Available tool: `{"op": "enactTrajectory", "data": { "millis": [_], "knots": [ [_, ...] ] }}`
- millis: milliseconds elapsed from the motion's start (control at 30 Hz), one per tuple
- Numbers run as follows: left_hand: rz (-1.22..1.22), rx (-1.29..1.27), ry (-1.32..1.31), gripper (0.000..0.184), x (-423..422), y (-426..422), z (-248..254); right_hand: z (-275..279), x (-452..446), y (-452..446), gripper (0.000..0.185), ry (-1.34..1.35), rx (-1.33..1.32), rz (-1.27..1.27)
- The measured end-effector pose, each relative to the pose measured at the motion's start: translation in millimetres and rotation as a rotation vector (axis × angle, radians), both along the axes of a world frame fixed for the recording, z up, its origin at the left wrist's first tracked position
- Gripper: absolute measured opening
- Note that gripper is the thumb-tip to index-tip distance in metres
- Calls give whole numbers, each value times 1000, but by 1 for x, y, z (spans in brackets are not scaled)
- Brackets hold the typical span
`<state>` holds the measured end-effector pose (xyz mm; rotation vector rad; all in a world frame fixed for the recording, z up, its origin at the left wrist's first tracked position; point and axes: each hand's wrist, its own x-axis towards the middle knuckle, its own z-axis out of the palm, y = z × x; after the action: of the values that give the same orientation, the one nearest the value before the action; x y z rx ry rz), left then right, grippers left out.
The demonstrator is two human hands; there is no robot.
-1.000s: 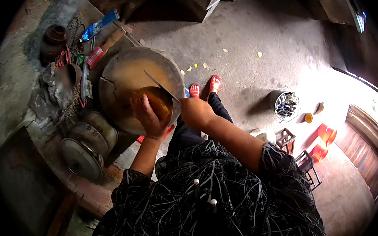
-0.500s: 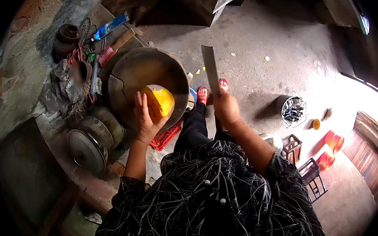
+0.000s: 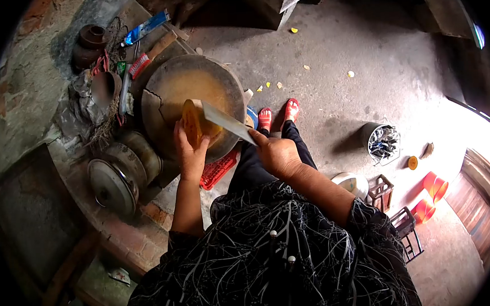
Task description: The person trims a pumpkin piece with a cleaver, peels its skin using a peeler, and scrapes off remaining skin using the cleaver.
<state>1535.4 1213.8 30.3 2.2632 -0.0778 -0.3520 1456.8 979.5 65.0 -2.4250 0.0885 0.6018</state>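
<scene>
Left hand (image 3: pixel 190 156), thumb and fingers around one orange-fleshed piece (image 3: pixel 191 117), over a round, cracked board (image 3: pixel 195 72); right hand (image 3: pixel 279 156), clenched on a broad knife (image 3: pixel 227 123), blade at the piece, contact uncertain. Likely hazard: blade skidding off the curved piece into the left fingers. Surroundings: lidded pot (image 3: pixel 112 183), brush (image 3: pixel 138 66), red basket (image 3: pixel 220 168), none obstructing the knife.
</scene>
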Motion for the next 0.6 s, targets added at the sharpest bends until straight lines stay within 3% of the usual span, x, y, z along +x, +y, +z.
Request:
{"op": "enactTrajectory", "data": {
  "millis": [100,167,233,333,467,533,600],
  "knots": [
    [30,36,18,82,2,1,5,-5,-6,0,40,-72,16,1],
    [241,-195,300,88,7,7,9,-20,-14,0,40,-48,11,0],
    [275,-271,332,92,8,28,-5,-16,-14,-8,38,21,33,-78],
    [359,-608,543,94,10,30,8,-10,-16,-20,37,71,-15,-166],
    [224,-668,511,81,12,46,-3,-25,-28,-32,36,96,-9,-248],
    [158,-743,594,96,16,53,-5,-32,-33,-35,36,87,-25,-269],
    [119,-741,621,97,19,59,-3,-30,-34,-39,34,109,-14,-310]
  ]
}}
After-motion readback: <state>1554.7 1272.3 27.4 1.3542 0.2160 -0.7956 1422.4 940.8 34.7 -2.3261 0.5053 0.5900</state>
